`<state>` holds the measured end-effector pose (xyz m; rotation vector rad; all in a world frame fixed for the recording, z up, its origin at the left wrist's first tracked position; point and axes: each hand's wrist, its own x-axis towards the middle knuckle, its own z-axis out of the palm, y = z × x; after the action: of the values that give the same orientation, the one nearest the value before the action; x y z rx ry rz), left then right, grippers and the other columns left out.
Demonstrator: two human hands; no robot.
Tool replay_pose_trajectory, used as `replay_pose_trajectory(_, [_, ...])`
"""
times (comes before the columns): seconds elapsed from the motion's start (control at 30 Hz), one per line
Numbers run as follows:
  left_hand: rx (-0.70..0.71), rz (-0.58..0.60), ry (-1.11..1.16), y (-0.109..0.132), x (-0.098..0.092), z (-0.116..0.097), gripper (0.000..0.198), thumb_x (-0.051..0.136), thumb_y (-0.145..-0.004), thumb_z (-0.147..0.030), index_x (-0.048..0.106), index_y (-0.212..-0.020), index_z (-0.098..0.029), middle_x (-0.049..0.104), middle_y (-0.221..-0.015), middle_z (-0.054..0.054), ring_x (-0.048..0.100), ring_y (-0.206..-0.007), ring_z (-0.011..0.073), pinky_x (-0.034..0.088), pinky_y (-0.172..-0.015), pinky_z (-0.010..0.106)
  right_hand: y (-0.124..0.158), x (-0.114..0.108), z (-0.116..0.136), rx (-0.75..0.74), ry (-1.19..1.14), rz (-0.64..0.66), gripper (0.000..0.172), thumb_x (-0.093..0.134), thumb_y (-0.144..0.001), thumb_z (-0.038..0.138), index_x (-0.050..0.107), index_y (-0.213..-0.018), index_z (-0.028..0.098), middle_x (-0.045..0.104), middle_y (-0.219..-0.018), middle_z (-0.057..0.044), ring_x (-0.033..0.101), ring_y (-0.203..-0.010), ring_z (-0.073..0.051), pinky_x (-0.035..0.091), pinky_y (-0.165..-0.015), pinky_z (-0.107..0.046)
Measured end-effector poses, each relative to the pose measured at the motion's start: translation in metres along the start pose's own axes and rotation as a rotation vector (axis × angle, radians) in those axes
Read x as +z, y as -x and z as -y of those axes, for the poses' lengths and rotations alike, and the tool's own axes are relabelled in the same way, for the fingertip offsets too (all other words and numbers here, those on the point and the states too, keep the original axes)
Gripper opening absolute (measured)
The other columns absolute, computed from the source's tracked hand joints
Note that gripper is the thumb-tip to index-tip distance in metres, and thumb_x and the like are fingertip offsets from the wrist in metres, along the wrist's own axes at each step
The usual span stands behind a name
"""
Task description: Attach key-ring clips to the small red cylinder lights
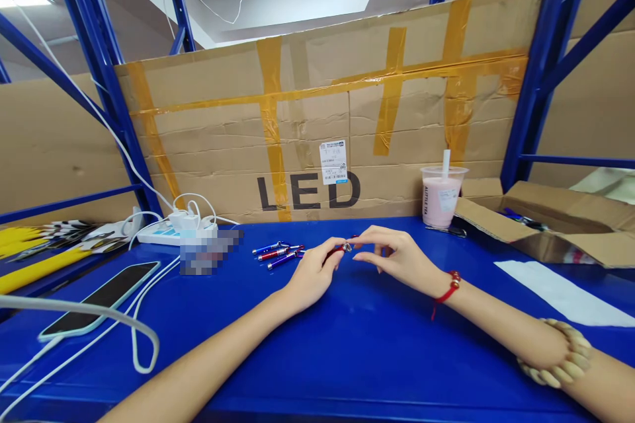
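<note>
A broad cardboard sheet [223, 145] marked LED is standing upright behind the blue worktop [377, 350], which is spreading out beneath both forearms. An open carton [575, 238] is lying at the right rear, with a white paper strip [560, 294] in front of it. On the left, a phone [102, 301] is lying flat beside white cables. A lidded cup of pink drink [439, 201] is standing near the carton.

The person's two hands are meeting over the middle. The left grip [313, 274] is pinching a slim red piece [336, 251] between thumb and fingers. The right grip [401, 254] is hovering against its far end, thumb and forefinger parting slightly; whether it is grasping anything, one cannot tell.

Just left of the hands, three small pens [274, 254], two blue and one red, are lying close together on the worktop. These appear to be waiting untouched, while the red piece is being handled and is not yet lying down; whether the pens are finished is not showing. Smallest of all, a metal fitting [347, 246] is glinting between the fingertips.
</note>
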<state>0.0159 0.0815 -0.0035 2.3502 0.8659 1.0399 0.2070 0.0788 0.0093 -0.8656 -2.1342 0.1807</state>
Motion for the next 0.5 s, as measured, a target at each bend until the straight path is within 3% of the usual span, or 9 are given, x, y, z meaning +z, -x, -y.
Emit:
replay_pose_trajectory(0.33, [0.064,0.039,-0.109,0.0028,0.0044,0.0073,0.023,0.032,-0.092,-0.018,0.047,-0.109,-0.018,0.049,-0.077,-0.001,0.044,-0.064,0.0063,0.031,-0.06,0.014,0.001,-0.0011,-0.0033,-0.094,0.105,-0.056,0.024,0.052,-0.076,0.041,0.067,-0.085,0.024,0.058,-0.082,-0.003,0.051,-0.063,-0.008,0.039,-0.056,-0.019])
replay_pose_trajectory(0.5, [0.062,0.046,-0.151,0.0038,0.005,0.0051,0.02,0.035,-0.092,-0.016,0.049,-0.106,-0.018,0.051,-0.091,-0.001,0.047,-0.078,0.0077,0.034,-0.066,0.013,0.0015,-0.0033,-0.004,-0.125,0.137,-0.021,0.024,0.051,-0.077,0.04,0.066,-0.085,0.023,0.058,-0.082,-0.004,0.053,-0.065,-0.01,0.04,-0.058,-0.019])
